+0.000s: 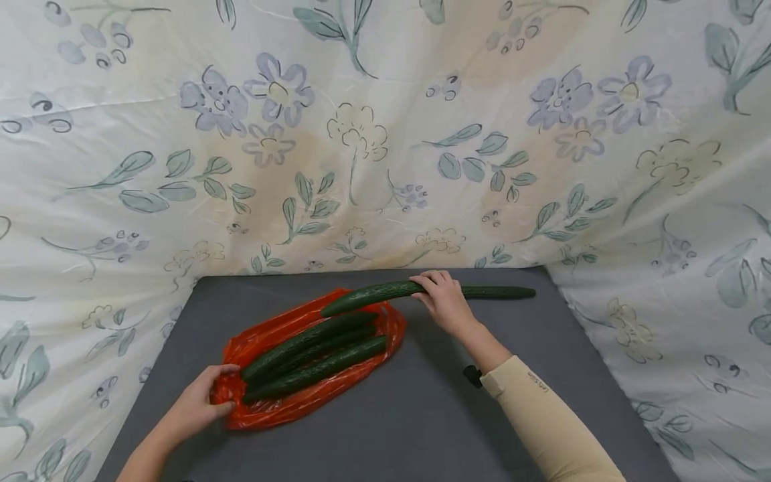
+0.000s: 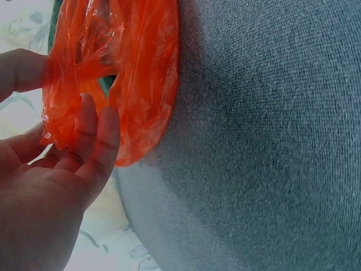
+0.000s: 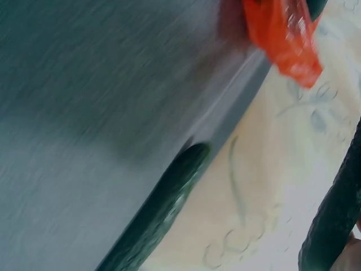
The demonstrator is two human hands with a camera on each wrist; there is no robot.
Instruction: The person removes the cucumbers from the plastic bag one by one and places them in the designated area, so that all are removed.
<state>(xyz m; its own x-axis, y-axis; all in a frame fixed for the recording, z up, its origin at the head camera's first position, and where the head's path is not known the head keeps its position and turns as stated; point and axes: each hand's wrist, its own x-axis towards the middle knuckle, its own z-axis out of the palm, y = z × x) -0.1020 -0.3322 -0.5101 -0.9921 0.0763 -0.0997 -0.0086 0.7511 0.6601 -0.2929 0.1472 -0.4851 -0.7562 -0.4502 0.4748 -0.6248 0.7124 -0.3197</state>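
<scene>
In the head view my right hand (image 1: 446, 301) grips a long dark green cucumber (image 1: 367, 294) near the back of the table, its left end over an orange plastic bag (image 1: 289, 418). Part of this cucumber (image 3: 333, 220) and a fingertip show at the right edge of the right wrist view. Another cucumber (image 3: 163, 214) lies on the table below it, near the back edge. My left hand (image 1: 199, 405) holds the gathered left end of the bag, with thumb and fingers around the plastic. Several cucumbers (image 1: 325, 368) lie side by side on the spread bag.
A dark grey table (image 1: 421, 415) lies beneath everything. Flower-patterned cloth (image 1: 385, 134) hangs behind it and along both sides. The right forearm wears a beige sleeve (image 1: 536, 415), with a small black device (image 1: 472, 376) at the wrist.
</scene>
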